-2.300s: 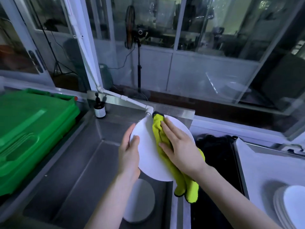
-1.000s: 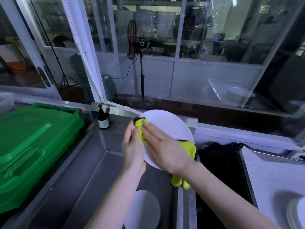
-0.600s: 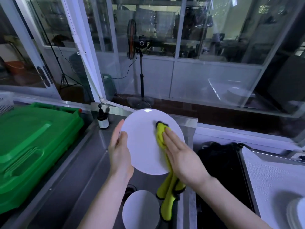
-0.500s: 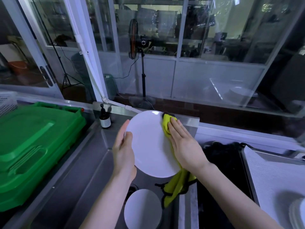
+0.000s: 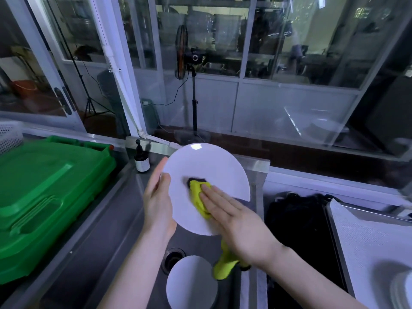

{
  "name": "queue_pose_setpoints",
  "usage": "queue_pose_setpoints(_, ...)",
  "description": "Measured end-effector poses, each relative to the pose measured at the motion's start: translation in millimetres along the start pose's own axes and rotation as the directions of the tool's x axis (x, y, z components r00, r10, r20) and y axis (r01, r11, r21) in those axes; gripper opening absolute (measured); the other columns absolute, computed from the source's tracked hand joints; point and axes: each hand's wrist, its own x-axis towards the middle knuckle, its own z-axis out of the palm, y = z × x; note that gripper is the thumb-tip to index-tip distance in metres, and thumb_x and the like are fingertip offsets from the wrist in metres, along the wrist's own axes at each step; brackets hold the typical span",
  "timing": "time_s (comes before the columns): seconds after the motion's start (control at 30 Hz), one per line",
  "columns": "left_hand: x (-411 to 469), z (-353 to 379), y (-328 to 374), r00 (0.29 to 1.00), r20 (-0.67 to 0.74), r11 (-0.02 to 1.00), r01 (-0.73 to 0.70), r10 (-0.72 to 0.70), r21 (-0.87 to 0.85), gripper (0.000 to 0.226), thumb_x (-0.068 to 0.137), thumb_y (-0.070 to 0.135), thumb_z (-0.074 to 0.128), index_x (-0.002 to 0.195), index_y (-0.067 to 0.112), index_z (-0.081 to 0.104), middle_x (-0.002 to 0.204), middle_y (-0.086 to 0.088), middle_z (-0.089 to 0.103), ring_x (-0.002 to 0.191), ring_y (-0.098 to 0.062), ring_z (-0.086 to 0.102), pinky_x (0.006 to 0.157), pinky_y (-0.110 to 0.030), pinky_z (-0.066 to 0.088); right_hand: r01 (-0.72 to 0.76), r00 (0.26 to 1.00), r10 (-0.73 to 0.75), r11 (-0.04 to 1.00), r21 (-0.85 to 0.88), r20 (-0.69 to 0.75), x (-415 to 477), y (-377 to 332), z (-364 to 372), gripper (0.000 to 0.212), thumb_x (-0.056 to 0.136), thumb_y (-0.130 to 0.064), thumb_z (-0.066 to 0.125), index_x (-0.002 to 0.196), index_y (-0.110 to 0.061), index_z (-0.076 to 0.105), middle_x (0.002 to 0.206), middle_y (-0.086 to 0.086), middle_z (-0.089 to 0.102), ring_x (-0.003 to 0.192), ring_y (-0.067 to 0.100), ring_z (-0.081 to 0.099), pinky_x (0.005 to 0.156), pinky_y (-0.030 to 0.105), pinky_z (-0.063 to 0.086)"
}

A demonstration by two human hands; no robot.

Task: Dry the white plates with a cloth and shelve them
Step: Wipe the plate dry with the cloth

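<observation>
Over the steel sink point(image 5: 107, 224), seen from the head camera, a green plastic bin point(image 5: 44, 197) fills the left side and a dark pump bottle point(image 5: 142, 161) stands at the back corner. A second plate point(image 5: 191, 284) lies in the basin beside the drain point(image 5: 172, 259). Something black point(image 5: 296, 230) sits between the sink and the desk point(image 5: 367, 241) on the right, where a stack of plates point(image 5: 401, 291) shows at the frame edge. The left hand point(image 5: 157, 204) grips the tilted white plate point(image 5: 211, 170) by its left rim, thumb on the face. The right hand point(image 5: 236, 217), fingers straight, presses a yellow cloth point(image 5: 199, 195) flat against the plate's middle; the cloth's tail hangs below the wrist.
</observation>
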Motion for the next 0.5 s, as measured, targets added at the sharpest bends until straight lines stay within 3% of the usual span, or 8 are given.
queue_pose_setpoints(0.07,-1,-2,-1,1.000,0.029,0.999,-0.013,0.012,0.050,0.037,0.106,0.018,0.048,0.111,0.047,0.072,0.106,0.029,0.073,0.092,0.007,0.070,0.066,-0.017,0.055,-0.137,0.991,0.137,0.990,-0.016,-0.004,0,18,-3,0.050,0.100,-0.013,0.050,0.148,-0.005,0.036,0.159,0.007,0.025,0.147,0.022,0.026,0.118,0.034,0.027)
queue_pose_setpoints(0.13,-4,-1,-4,0.999,0.043,0.995,-0.005,0.001,0.100,0.039,0.104,0.021,0.049,0.110,0.052,0.072,0.107,0.033,0.071,0.093,0.013,0.066,0.071,-0.020,0.053,-0.266,0.964,0.267,0.964,0.019,-0.018,8,35,-7,0.049,0.103,-0.015,0.045,0.149,-0.005,0.033,0.159,0.004,0.021,0.149,0.023,0.020,0.121,0.034,0.021)
queue_pose_setpoints(0.2,-6,0,-8,0.999,0.050,0.993,0.013,-0.019,0.117,0.040,0.103,0.022,0.049,0.109,0.055,0.071,0.111,0.033,0.070,0.098,0.013,0.065,0.073,-0.019,0.051,-0.298,0.954,0.298,0.955,0.006,-0.030,23,44,-9,0.048,0.104,-0.015,0.041,0.150,-0.007,0.031,0.159,0.002,0.021,0.150,0.023,0.015,0.122,0.034,0.018)
queue_pose_setpoints(0.27,-8,2,-12,0.997,0.054,0.993,0.040,-0.046,0.107,0.041,0.102,0.021,0.049,0.108,0.055,0.071,0.113,0.030,0.071,0.102,0.008,0.066,0.070,-0.016,0.053,-0.260,0.966,0.260,0.965,-0.016,-0.006,40,46,-7,0.048,0.104,-0.013,0.040,0.152,-0.010,0.030,0.161,0.000,0.020,0.150,0.022,0.013,0.122,0.033,0.016)
queue_pose_setpoints(0.4,-11,7,-26,0.987,0.051,0.986,0.148,-0.152,0.076,0.037,0.105,0.018,0.047,0.110,0.045,0.072,0.123,0.012,0.072,0.115,-0.011,0.067,0.092,-0.033,0.053,-0.136,0.988,0.131,0.989,0.054,0.085,58,27,1,0.047,0.105,-0.015,0.037,0.152,-0.018,0.032,0.161,-0.008,0.020,0.150,0.016,0.015,0.121,0.026,0.016)
queue_pose_setpoints(0.5,-10,2,-35,0.978,0.036,0.979,0.204,-0.205,0.022,0.030,0.106,0.014,0.047,0.112,0.030,0.072,0.117,-0.006,0.075,0.101,-0.018,0.070,0.080,-0.032,0.054,-0.022,0.988,-0.002,0.988,0.150,0.157,53,11,4,0.046,0.102,-0.011,0.041,0.147,-0.018,0.042,0.157,-0.008,0.032,0.148,0.013,0.023,0.119,0.026,0.021)
